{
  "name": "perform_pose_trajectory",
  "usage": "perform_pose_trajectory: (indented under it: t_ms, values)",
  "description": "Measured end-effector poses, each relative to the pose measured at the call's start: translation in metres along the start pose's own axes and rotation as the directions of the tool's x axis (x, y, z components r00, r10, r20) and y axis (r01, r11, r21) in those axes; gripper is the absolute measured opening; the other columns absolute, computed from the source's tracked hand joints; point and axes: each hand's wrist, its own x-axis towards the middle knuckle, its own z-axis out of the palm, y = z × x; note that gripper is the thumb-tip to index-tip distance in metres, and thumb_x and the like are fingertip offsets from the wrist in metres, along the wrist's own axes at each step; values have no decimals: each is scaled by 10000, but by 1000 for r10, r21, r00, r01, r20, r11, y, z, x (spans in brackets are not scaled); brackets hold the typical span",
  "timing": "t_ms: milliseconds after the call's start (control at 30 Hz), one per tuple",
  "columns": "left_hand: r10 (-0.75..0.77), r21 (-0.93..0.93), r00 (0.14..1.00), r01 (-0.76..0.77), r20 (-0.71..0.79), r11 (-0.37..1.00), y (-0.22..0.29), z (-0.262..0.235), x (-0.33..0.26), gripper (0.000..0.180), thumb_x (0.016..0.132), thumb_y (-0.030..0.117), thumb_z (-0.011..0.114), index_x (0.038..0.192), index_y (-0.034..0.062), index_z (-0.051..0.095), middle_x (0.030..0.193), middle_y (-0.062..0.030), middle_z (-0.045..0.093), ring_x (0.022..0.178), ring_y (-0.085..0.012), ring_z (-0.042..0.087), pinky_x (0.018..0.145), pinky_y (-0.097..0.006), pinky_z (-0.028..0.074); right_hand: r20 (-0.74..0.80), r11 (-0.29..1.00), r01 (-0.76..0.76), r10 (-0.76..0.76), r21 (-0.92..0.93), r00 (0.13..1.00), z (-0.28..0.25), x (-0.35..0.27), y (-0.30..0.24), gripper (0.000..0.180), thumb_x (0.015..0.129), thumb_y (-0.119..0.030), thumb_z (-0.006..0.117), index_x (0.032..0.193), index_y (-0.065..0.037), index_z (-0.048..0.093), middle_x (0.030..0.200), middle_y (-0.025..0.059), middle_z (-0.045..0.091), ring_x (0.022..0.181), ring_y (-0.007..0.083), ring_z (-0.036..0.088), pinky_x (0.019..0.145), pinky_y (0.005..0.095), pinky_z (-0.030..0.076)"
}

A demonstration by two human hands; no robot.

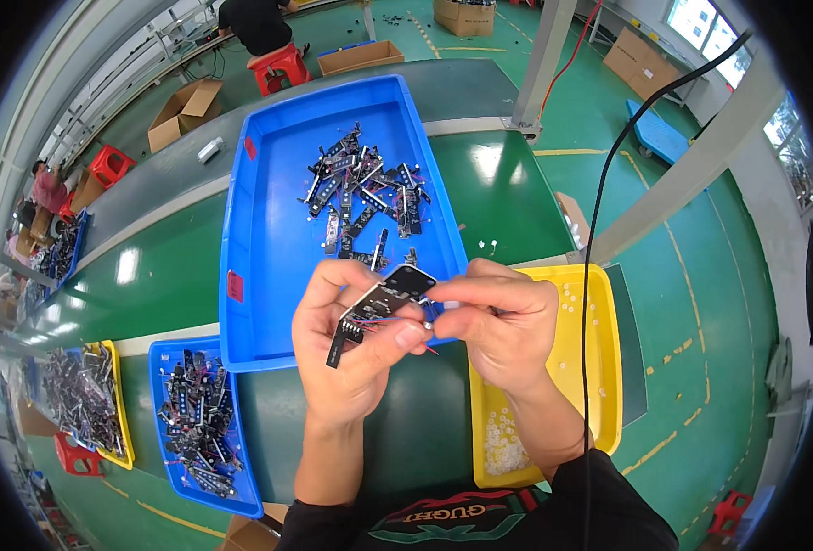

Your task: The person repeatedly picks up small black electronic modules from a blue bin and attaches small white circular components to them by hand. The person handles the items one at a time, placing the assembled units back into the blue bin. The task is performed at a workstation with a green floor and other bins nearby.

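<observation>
My left hand point(347, 372) grips a black circuit-board assembly point(381, 298) with an angled end and thin red and blue wires. The fingers of my right hand point(517, 335) are pinched at the wired side of the same piece, near a small whitish part. What exactly those fingertips hold is partly hidden. Both hands are raised over the near edge of a large blue tray point(276, 184). Inside that tray lies a loose pile of similar assemblies point(370, 184). Below my right forearm stands a yellow tray point(599, 386) with small white plastic pieces point(503, 445).
A smaller blue tray point(251, 505) full of assemblies sits at left, with another filled yellow tray point(122, 413) beyond. A black cable point(592, 239) hangs down on the right. Metal posts point(546, 69) rise from the green bench. Two other people point(255, 26) sit farther back.
</observation>
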Motion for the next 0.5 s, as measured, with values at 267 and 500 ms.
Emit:
perform_pose_trajectory:
  t_ms: [267,500]
  values:
    - [103,-17,993,-102,53,995,-3,8,-6,393,662,-88,725,934,7,459,826,-150,629,734,-166,630,639,-255,527,-11,976,216,-217,-21,976,7,-6,0,294,648,-83,759,913,21,683,656,73,603,521,114,518,454,220,373]
    - [99,-12,993,-99,66,995,-1,7,-10,392,672,-68,733,933,11,451,850,-157,625,770,-174,635,677,-250,515,-5,901,403,-409,-161,913,14,-10,1,334,675,-154,753,932,41,667,691,97,641,510,131,518,454,226,389]
